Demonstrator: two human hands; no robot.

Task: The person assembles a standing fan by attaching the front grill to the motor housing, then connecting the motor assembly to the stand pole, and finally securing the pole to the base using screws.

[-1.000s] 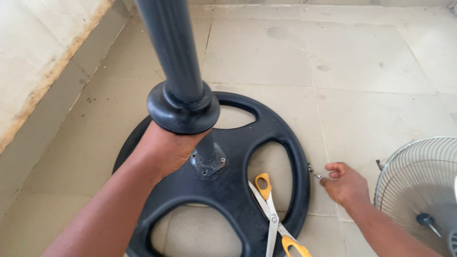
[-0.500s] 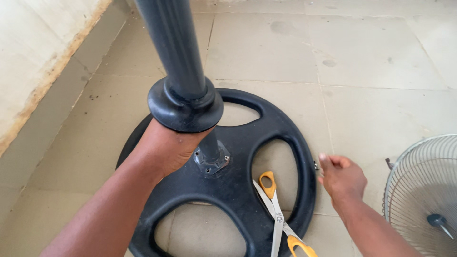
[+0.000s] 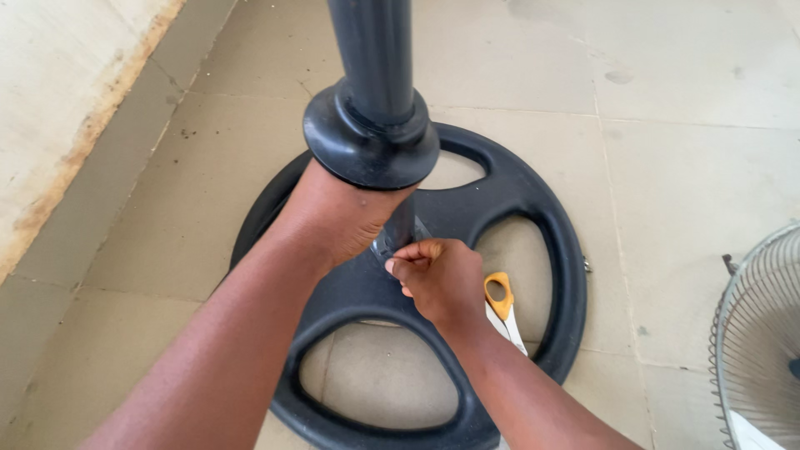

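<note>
Upright, long axis vertical: pole (image 3: 375, 58), left hand (image 3: 346, 221) fingers around it, right hand (image 3: 442, 279) fingers pinched.

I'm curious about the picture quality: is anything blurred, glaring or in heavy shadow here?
Head view: soft, even daylight with only faint shadows on the tiled floor; dull sheen on the black pole; left hand and right hand are sharp; the wire fan guard is cut by the frame edge.
</note>
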